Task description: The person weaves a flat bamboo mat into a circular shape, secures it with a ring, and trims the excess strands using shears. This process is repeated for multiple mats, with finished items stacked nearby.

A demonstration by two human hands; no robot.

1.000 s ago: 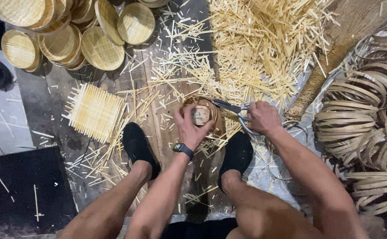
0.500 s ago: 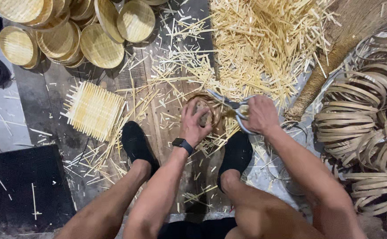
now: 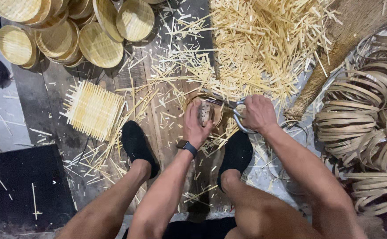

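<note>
My left hand [image 3: 196, 125] grips a small round woven bamboo lid [image 3: 207, 111] with a bent rim, pressed against the wooden floor board between my feet. A dark watch sits on that wrist. My right hand [image 3: 258, 113] holds large metal scissors [image 3: 234, 109] by their loop handles, blades pointing left at the lid's upper edge. Both hands sit close together, just below the heap of cut bamboo slivers [image 3: 264, 40].
A square woven bamboo mat [image 3: 92, 109] lies at left. Several round woven trays [image 3: 65, 31] are stacked at top left. Coiled bamboo hoops [image 3: 366, 119] pile up at right beside a broom [image 3: 330, 66]. My black-shoed feet [image 3: 138, 146] flank the work. A dark board [image 3: 21, 186] lies lower left.
My left hand has turned the round lid and shifted its grip over it. The scissors have stayed at the lid's rim. My feet have not moved.
</note>
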